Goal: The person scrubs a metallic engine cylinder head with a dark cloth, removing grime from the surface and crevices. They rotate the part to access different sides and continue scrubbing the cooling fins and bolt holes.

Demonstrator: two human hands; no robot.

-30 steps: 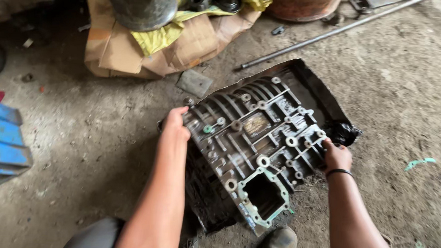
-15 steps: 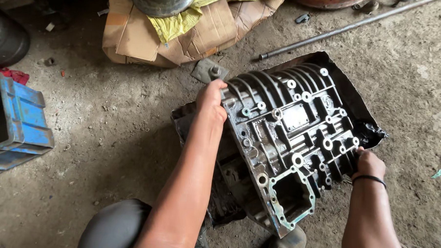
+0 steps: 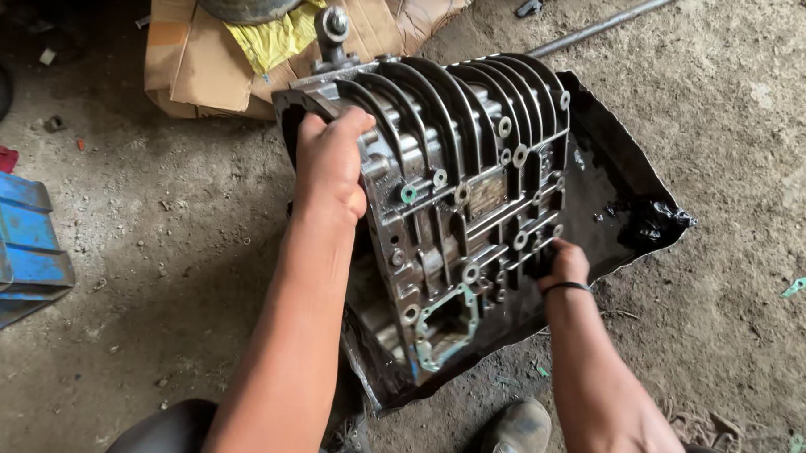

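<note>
Ribbed metal casing [image 3: 457, 210], oily, tilted up on edge over a black sheet [image 3: 618, 198] on the floor [image 3: 152, 245]. Left hand [image 3: 332, 166] gripping the upper left rim, fingers curled over it. Right hand [image 3: 562, 262] clasping the lower right edge, fingers hidden behind. Cardboard [image 3: 194, 67] just beyond.

The floor [image 3: 151, 271] was rough, dirty grey concrete under flat daylight. Flattened cardboard [image 3: 194, 67] lay at the upper left, a blue crate [image 3: 14, 249] at the left edge, and a metal rod [image 3: 606, 24] crossed the upper right.
</note>
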